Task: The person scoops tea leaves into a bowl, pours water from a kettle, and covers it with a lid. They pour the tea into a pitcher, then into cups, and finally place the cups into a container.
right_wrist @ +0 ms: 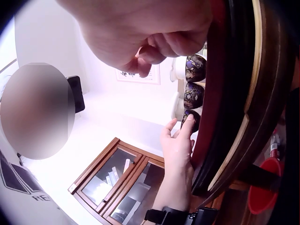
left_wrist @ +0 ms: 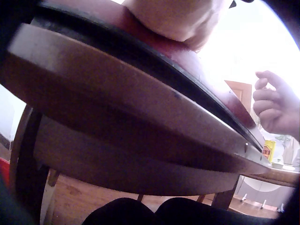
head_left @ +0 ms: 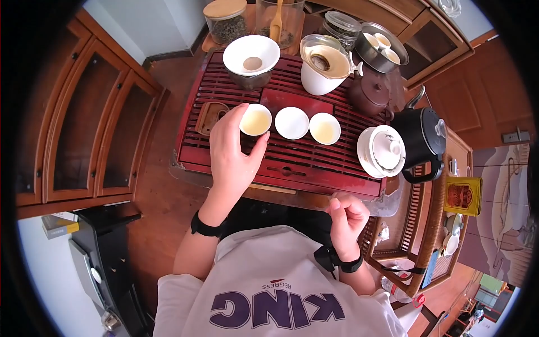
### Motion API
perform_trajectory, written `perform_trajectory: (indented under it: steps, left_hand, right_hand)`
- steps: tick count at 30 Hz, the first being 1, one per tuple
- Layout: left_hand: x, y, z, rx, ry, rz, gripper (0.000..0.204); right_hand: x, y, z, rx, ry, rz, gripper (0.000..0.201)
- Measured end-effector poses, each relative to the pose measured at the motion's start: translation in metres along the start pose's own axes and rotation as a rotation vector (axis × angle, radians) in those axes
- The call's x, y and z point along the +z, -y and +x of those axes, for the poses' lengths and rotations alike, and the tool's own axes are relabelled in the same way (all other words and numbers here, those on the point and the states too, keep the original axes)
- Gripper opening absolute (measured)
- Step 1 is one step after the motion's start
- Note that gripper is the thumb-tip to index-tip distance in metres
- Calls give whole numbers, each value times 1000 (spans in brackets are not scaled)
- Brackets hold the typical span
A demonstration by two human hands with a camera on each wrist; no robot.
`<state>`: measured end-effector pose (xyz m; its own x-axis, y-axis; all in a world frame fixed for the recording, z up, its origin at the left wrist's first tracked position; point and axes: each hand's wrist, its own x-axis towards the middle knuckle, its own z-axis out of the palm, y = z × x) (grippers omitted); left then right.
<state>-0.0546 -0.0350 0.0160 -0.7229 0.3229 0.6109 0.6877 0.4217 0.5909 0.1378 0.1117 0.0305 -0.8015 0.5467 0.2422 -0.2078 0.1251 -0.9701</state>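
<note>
My left hand (head_left: 233,147) holds a small teacup (head_left: 255,120) of pale yellow tea at the left of a row of three, thumb on one side and fingers on the other. Beside it stand a middle cup (head_left: 292,123), white inside, and a right-hand cup (head_left: 324,129) with pale tea. Seen from the right wrist, the cups have dark patterned outsides, and the left hand (right_wrist: 178,145) is at the nearest cup (right_wrist: 190,121). My right hand (head_left: 348,218) hovers by the tray's front edge, fingers loosely curled, holding nothing. The left wrist view shows mostly the table edge (left_wrist: 140,112).
The slatted red tea tray (head_left: 224,163) bears a strainer bowl (head_left: 251,56), a white pitcher with strainer (head_left: 323,78), a brown teapot (head_left: 369,94) and a lidded white gaiwan (head_left: 384,150). A black kettle (head_left: 418,140) stands right; tea jars (head_left: 227,25) stand behind.
</note>
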Motion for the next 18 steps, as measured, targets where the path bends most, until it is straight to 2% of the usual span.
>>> perform_trajectory:
  steps: [18]
  left_hand:
    - [0,0,-1,19,3,3,62]
  right_hand:
    - [-4,0,0,-8,2,-65,23]
